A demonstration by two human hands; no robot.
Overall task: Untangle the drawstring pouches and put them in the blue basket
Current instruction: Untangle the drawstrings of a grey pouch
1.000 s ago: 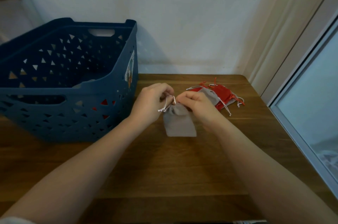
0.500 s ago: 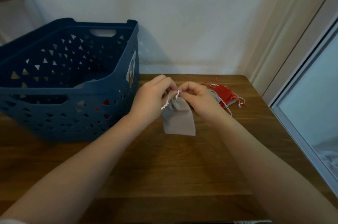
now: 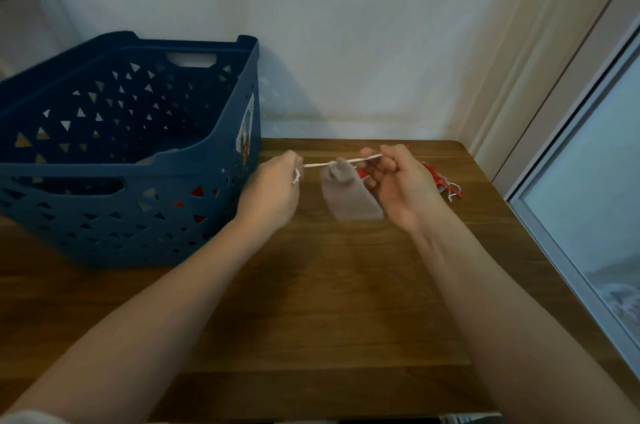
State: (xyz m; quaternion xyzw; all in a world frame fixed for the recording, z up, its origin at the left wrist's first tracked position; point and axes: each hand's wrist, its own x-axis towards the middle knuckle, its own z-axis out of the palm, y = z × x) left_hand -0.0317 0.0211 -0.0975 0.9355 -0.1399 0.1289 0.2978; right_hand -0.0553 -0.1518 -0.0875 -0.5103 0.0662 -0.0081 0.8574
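Grey pouch (image 3: 349,193) blurred, hanging by white drawstring (image 3: 341,162) stretched between two hands above wooden surface (image 3: 311,302). Left hand (image 3: 272,189) pinches left cord end, fingers curled; right hand (image 3: 398,181) pinches right end, other fingers loosely bent. Red pouches (image 3: 438,177) mostly hidden behind right hand, lying on surface; count unclear. One blue basket (image 3: 104,181) at left, cut off by frame edge; grey and red bits visible inside through holes, hard to make out.
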